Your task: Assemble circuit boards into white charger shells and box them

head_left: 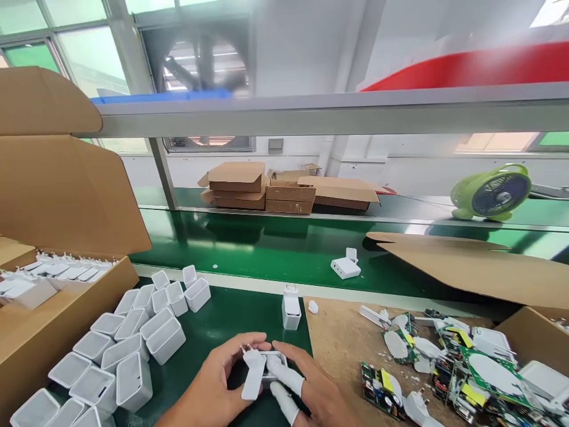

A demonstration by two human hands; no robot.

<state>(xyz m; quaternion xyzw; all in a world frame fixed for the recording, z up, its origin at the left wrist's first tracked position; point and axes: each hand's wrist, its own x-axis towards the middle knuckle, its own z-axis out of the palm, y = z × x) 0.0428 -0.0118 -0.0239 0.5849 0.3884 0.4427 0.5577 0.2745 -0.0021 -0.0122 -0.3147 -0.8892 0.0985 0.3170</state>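
Observation:
At the bottom centre, both my hands close around one white plastic charger housing [272, 360]. My left hand [220, 376] grips its left side, and a white plug piece [253, 373] stands against its fingers. My right hand [306, 385], with white finger cots on two fingers, presses on the housing from the right. Several empty white housings [133, 338] lie in a heap just left of my hands on the green mat. One upright white charger [291, 308] stands just beyond my hands.
An open cardboard box [66, 296] of white parts stands at left. Green circuit boards and white covers [448, 362] lie on the brown board at right. A white charger [345, 267] lies on the green conveyor belt [267, 249]. Flat cartons, a cardboard sheet and a green fan are beyond.

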